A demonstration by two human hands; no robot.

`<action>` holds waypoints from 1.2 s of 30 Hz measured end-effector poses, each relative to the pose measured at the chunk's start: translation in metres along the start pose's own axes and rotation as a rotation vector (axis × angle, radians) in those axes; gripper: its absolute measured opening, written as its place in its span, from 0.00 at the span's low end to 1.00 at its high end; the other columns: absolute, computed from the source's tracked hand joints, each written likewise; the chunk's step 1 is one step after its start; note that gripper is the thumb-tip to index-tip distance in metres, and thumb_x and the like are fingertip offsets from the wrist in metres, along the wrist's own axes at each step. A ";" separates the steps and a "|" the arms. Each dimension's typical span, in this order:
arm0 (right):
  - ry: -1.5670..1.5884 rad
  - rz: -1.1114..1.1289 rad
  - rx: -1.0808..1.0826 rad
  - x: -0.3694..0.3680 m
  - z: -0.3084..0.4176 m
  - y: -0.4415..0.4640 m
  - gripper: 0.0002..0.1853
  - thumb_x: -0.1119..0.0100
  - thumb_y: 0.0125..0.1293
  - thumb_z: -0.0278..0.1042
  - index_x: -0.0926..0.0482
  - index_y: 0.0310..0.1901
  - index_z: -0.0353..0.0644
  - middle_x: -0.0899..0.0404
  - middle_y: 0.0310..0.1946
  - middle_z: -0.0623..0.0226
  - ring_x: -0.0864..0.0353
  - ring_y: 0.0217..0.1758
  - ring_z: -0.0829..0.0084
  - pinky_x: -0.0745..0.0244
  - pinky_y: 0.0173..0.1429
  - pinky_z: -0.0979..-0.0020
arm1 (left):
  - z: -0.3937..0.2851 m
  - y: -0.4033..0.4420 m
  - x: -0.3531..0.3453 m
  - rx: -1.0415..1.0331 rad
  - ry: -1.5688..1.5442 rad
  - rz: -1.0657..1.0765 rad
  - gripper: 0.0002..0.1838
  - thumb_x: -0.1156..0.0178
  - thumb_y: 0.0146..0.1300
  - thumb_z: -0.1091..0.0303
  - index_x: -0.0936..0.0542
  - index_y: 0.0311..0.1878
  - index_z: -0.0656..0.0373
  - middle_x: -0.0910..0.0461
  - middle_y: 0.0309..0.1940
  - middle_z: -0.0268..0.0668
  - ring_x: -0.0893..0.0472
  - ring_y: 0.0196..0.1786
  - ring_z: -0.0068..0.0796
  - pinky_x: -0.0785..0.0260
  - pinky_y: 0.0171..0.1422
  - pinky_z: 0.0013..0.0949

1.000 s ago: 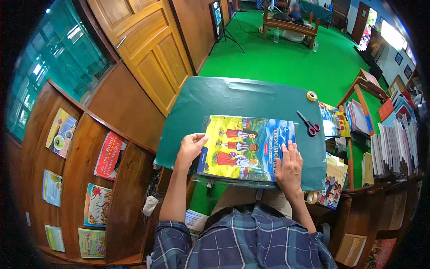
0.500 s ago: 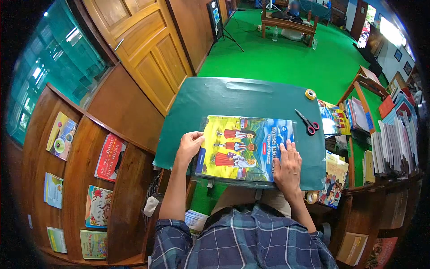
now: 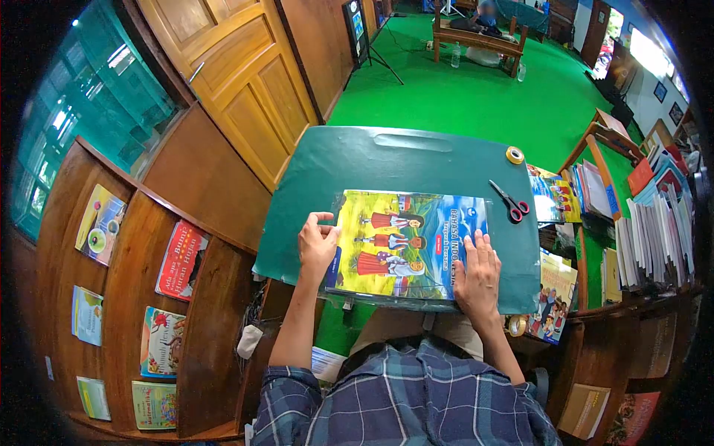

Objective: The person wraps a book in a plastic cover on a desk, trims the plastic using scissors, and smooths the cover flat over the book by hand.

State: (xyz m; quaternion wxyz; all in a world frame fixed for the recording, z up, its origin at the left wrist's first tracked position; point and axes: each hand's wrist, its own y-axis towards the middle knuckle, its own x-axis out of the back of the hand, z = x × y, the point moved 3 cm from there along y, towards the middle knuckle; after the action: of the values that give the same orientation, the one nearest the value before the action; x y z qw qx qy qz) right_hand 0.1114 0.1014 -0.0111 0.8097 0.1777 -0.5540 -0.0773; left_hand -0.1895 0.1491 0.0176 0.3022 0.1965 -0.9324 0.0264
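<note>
Your left hand (image 3: 317,245), thumb and forefinger parted, was at the left edge of the glossy yellow-and-blue rectangular book (image 3: 387,256), seemingly its best hold. It lay on the smooth green table (image 3: 357,160), probably light, bendable, slippery; your right hand (image 3: 479,282) rested open across its right side.

Ahead of me at twelve, a green floor (image 3: 439,104) runs to a wooden bench (image 3: 480,41); a wooden door (image 3: 238,82) stands at eleven, a teal-curtained window (image 3: 85,111) at ten, bright daylight at one
</note>
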 end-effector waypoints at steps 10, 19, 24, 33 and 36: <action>0.085 0.022 -0.015 0.002 -0.004 0.000 0.26 0.46 0.62 0.33 0.32 0.62 0.32 0.38 0.67 0.46 0.41 0.72 0.50 0.45 0.71 0.55 | -0.013 -0.023 -0.020 -0.411 0.532 -0.249 0.09 0.37 0.55 0.78 0.21 0.40 0.59 0.20 0.33 0.40 0.21 0.34 0.37 0.27 0.38 0.36; -0.039 0.272 0.189 0.022 -0.009 0.009 0.31 0.46 0.61 0.31 0.40 0.66 0.34 0.44 0.69 0.44 0.43 0.72 0.49 0.47 0.71 0.53 | 0.000 -0.022 -0.022 -0.508 0.418 -0.310 0.05 0.39 0.57 0.76 0.21 0.38 0.59 0.21 0.32 0.40 0.23 0.31 0.38 0.28 0.39 0.38; -0.272 0.548 0.352 0.040 0.056 0.069 0.28 0.43 0.61 0.32 0.36 0.63 0.35 0.39 0.65 0.42 0.38 0.70 0.49 0.43 0.68 0.52 | 0.000 -0.022 -0.022 -0.464 0.406 -0.305 0.06 0.39 0.56 0.76 0.21 0.37 0.57 0.23 0.33 0.38 0.23 0.32 0.38 0.29 0.43 0.38; 0.145 0.290 0.805 -0.076 0.137 0.118 0.28 0.52 0.67 0.39 0.38 0.67 0.39 0.43 0.72 0.54 0.44 0.74 0.55 0.46 0.71 0.52 | 0.002 -0.023 -0.019 -0.469 0.279 -0.324 0.07 0.40 0.57 0.74 0.20 0.40 0.57 0.23 0.30 0.39 0.23 0.32 0.40 0.29 0.42 0.39; 0.156 0.277 0.825 -0.093 0.133 0.116 0.29 0.55 0.67 0.40 0.39 0.69 0.39 0.44 0.72 0.55 0.46 0.75 0.56 0.48 0.72 0.52 | 0.009 -0.023 -0.017 -0.443 0.278 -0.315 0.09 0.39 0.57 0.74 0.20 0.42 0.58 0.23 0.31 0.39 0.23 0.32 0.41 0.29 0.43 0.39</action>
State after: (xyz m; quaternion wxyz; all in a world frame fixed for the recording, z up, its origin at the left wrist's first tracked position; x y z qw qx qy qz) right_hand -0.0550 0.2117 -0.0058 0.7132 0.4153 -0.4942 0.2730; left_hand -0.1734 0.1325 -0.0014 0.4630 0.2625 -0.8231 -0.1981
